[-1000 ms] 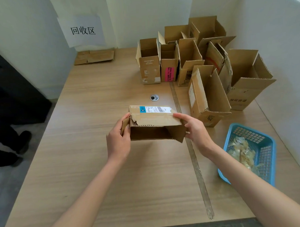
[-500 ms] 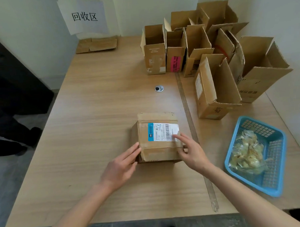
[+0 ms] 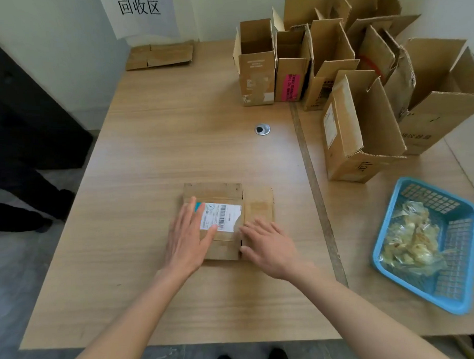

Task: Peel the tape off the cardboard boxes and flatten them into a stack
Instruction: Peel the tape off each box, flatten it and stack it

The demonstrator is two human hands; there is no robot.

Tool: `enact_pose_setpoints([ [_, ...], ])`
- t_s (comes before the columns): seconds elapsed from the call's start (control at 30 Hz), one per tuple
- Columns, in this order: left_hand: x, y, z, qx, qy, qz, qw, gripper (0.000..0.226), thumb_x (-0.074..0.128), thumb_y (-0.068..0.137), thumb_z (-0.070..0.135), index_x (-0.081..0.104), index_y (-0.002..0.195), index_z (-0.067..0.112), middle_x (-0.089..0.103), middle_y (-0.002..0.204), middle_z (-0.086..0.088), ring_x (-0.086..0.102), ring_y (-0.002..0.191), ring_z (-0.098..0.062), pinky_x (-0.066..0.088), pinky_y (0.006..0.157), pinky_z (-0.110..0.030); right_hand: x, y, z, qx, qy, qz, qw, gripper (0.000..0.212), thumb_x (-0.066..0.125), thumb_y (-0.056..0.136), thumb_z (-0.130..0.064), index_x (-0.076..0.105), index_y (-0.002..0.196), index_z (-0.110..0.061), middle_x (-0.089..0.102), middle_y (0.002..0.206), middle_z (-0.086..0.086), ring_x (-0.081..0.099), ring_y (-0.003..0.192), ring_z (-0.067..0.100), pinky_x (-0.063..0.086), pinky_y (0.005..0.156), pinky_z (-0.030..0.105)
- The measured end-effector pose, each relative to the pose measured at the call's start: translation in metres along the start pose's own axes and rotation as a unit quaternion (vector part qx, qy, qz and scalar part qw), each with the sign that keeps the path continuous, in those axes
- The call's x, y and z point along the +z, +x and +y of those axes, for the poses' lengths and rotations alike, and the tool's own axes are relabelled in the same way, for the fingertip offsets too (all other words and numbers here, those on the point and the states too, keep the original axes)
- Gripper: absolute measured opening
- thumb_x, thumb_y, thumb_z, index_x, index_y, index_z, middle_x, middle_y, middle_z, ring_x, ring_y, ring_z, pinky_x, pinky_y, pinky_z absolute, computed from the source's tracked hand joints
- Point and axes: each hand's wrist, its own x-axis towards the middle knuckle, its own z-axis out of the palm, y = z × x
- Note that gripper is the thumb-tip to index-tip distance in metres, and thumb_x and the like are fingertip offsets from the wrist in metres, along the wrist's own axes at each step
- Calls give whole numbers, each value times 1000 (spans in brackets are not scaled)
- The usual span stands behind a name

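Both hands press a flattened cardboard box on the wooden bench.

The box lies flat near the front edge, long axis left to right, shipping label facing up. The left hand lies palm-down over the label's left part, fingers straight, grip wide. The right hand rests flat on the lower right flap, fingers spread. White walls behind; open boxes stand far right, a blue basket beside them.

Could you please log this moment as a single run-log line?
step: flattening | left hand: pressing flattened box | right hand: pressing same | table | remaining: upright boxes
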Motion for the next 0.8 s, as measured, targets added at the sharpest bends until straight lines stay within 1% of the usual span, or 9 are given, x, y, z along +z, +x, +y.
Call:
enact_pose_setpoints([
  [0.07, 3, 2, -5, 14, 39, -77, 996, 71, 35, 102, 61, 18, 162, 27, 2, 171, 8, 0, 157, -13, 6, 127, -42, 12, -1, 1, 13, -17, -35, 999, 56, 38, 104, -54, 28, 157, -36, 12, 168, -14, 5, 156, 11, 6, 126, 41],
  [0.17, 11, -1, -17, 15, 103, -178, 978, 72, 35, 103, 61, 10, 163, 29, -3, 171, 9, -1, 157, -13, 6, 125, -40, 13, 5, 1, 12, -24, 10, 1000, 50, 43, 103, -50, 39, 151, -36, 26, 164, -15, 23, 152, 13, 15, 124, 40],
  [0.27, 16, 4, -20, 48, 167, -133, 976, 72, 38, 101, 62, 10, 162, 36, 9, 169, 4, 11, 153, -19, 20, 120, -39, 1, 20, -1, 4, -51, 54, 997, 56, 49, 100, -51, 35, 152, -37, 38, 156, -11, 34, 145, 16, 25, 116, 37],
  [0.33, 17, 14, -16, 56, 154, -112, 980, 70, 42, 100, 63, 18, 160, 39, 18, 166, -1, 18, 150, -21, 21, 119, -37, -2, 34, 3, 15, -75, 30, 997, 74, 51, 96, -61, 18, 158, -41, 17, 167, -2, 15, 153, 22, 17, 121, 42],
  [0.43, 22, 32, -24, 76, 101, -108, 986, 69, 48, 94, 69, 31, 155, 41, 12, 168, -1, 7, 155, -22, 8, 124, -38, 7, 54, 15, 24, -105, -35, 994, 85, 40, 91, -76, -8, 156, -50, -24, 167, 2, -17, 155, 25, -2, 125, 52],
  [0.53, 37, 39, -42, 112, 83, -89, 986, 81, 29, 84, 81, 34, 153, 38, 0, 171, 5, -7, 157, -16, -7, 126, -44, 14, 66, 30, 5, -104, -50, 993, 85, 33, 90, -81, -18, 152, -54, -37, 162, 0, -30, 151, 22, -11, 124, 51],
  [0.63, 59, 35, -45, 146, 79, -43, 985, 76, 28, 91, 77, 40, 147, 28, 3, 171, 5, -6, 158, -19, -7, 125, -51, 19, 67, 34, 3, -67, -30, 997, 79, 27, 91, -82, -12, 154, -55, -37, 161, -5, -33, 149, 17, -19, 122, 47],
  [0.73, 73, 35, -38, 144, 98, -1, 985, 66, 35, 95, 70, 41, 141, 23, 11, 171, 2, 2, 158, -27, -2, 124, -57, 36, 68, 24, 32, -87, 70, 993, 69, 20, 95, -76, 6, 157, -52, -16, 169, -4, -17, 155, 19, -9, 124, 50],
  [0.8, 78, 34, -37, 135, 122, 3, 983, 71, 34, 95, 68, 37, 149, 22, 11, 171, 1, 3, 158, -29, 2, 124, -60, 45, 69, 22, 33, -107, 99, 989, 67, 18, 96, -75, 9, 158, -50, -8, 170, 0, -10, 156, 22, -3, 124, 53],
])
